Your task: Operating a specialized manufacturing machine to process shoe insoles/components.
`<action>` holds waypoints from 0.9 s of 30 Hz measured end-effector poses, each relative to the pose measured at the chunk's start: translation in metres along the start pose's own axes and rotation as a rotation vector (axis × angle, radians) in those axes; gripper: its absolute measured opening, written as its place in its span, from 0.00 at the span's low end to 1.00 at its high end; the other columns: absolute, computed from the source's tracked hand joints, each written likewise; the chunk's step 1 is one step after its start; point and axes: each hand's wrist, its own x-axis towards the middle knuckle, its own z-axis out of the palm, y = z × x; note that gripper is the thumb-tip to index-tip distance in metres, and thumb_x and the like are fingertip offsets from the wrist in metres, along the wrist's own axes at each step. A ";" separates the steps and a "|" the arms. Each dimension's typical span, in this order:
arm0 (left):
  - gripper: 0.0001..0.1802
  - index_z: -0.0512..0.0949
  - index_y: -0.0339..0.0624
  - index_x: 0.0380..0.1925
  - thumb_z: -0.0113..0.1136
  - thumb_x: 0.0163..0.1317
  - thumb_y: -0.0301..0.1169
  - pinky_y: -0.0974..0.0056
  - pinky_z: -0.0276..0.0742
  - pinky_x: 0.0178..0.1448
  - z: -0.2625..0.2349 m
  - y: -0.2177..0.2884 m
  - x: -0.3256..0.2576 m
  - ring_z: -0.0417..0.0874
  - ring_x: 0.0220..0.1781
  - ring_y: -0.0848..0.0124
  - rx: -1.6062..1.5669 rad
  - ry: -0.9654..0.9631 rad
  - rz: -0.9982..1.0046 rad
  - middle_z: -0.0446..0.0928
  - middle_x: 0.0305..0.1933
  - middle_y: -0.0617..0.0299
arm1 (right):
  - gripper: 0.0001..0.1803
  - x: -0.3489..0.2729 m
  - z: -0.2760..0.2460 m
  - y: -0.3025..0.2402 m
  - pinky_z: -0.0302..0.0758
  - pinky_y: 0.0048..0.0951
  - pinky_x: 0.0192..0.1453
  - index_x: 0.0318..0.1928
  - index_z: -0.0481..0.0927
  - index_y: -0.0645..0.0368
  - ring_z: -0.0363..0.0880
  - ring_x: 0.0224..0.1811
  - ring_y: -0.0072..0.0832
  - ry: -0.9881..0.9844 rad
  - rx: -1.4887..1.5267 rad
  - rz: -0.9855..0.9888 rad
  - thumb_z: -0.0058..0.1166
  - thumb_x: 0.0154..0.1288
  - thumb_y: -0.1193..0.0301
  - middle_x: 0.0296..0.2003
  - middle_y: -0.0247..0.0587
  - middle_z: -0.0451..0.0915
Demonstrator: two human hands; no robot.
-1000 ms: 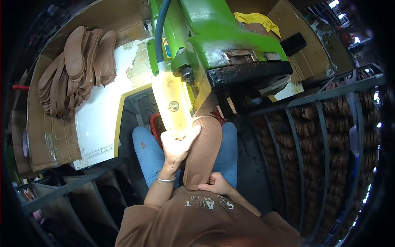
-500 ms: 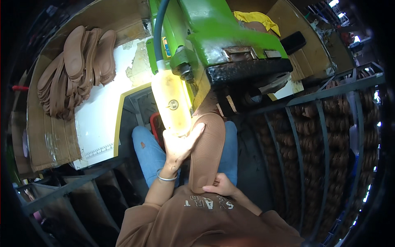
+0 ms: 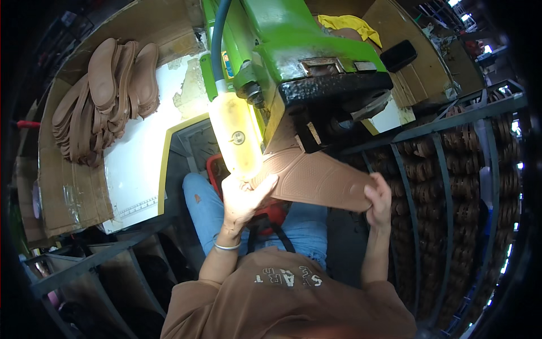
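Observation:
A brown textured shoe sole [image 3: 322, 178] lies crosswise between my hands, its wider end under the head of the green machine [image 3: 305, 51]. My left hand [image 3: 243, 198] grips the wide end, thumb on top, just below the glowing yellow-white work lamp [image 3: 235, 135]. On the narrower end at the right, my right hand [image 3: 379, 198] is closed, fingers over the edge. The sole's far edge meets the machine's dark lower parts [image 3: 307, 138], which hide the exact contact.
A pile of brown soles [image 3: 107, 96] lies on the white tabletop [image 3: 132, 164] at the left, walled by cardboard [image 3: 73, 198]. Racks packed with brown pieces [image 3: 435, 226] stand at the right. A yellow cloth [image 3: 353, 25] and a black phone-like object [image 3: 398, 55] sit behind the machine.
The sole has swung from pointing toward my body to lying crosswise. My right hand has moved right and away from me with its narrow end, while my left hand stays near the lamp.

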 end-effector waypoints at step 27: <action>0.21 0.76 0.29 0.43 0.69 0.48 0.23 0.68 0.77 0.47 -0.101 -0.064 -0.094 0.80 0.40 0.74 0.280 -0.051 -0.448 0.80 0.41 0.56 | 0.31 0.080 0.156 0.014 0.74 0.23 0.51 0.52 0.63 0.65 0.76 0.45 0.24 -0.430 0.111 -0.086 0.62 0.47 0.86 0.42 0.40 0.75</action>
